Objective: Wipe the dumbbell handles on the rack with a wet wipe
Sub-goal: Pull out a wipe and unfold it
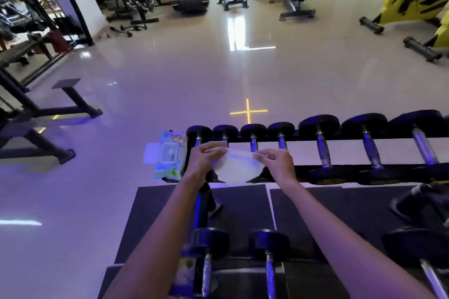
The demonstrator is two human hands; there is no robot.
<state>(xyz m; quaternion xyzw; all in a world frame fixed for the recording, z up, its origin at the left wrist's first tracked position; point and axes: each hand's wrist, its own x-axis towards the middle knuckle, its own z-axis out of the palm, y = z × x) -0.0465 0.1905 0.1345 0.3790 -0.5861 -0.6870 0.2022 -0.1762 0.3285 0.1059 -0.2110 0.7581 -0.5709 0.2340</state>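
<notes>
Wet wipe hides the near end of one dumbbell handle

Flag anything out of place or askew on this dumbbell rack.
Only the green plastic wet-wipe pack: it perches at the left end of the black metal rack beside the black-headed dumbbells, its white lid flipped open.

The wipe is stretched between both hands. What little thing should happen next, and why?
Probably lower the wipe onto the dumbbell handle just behind it and wrap it round. The left hand and right hand each pinch an edge, holding it spread over the top row, and it seems to touch no handle yet.
</notes>
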